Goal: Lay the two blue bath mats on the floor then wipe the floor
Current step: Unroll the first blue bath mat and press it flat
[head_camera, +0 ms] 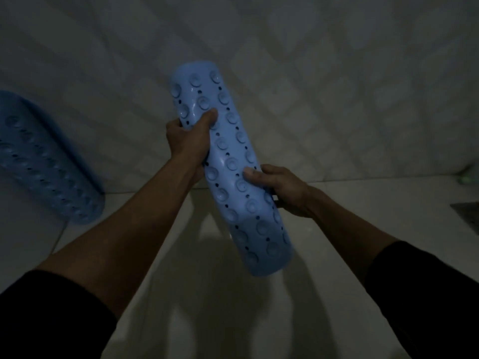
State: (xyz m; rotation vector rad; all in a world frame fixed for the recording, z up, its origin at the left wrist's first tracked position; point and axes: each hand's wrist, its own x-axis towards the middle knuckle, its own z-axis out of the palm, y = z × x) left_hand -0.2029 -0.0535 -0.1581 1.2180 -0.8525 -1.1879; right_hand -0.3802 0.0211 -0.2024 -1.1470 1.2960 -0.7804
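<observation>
A blue bath mat [228, 161], rolled into a long tube with suction cups and small holes facing out, hangs in the air at the middle of the view, tilted from upper left to lower right. My left hand [189, 138] grips its upper part from the left side. My right hand [282, 189] holds its middle from the right, thumb on top. A second blue bath mat [49, 161], also curled, leans at the far left where the wall meets the floor.
The room is dim. A pale tiled wall [324, 86] stands ahead and a light tiled floor [207, 294] lies below with my arms' shadows on it. A dark floor drain [469, 213] sits at the right edge, with a small pale object [465, 177] above it.
</observation>
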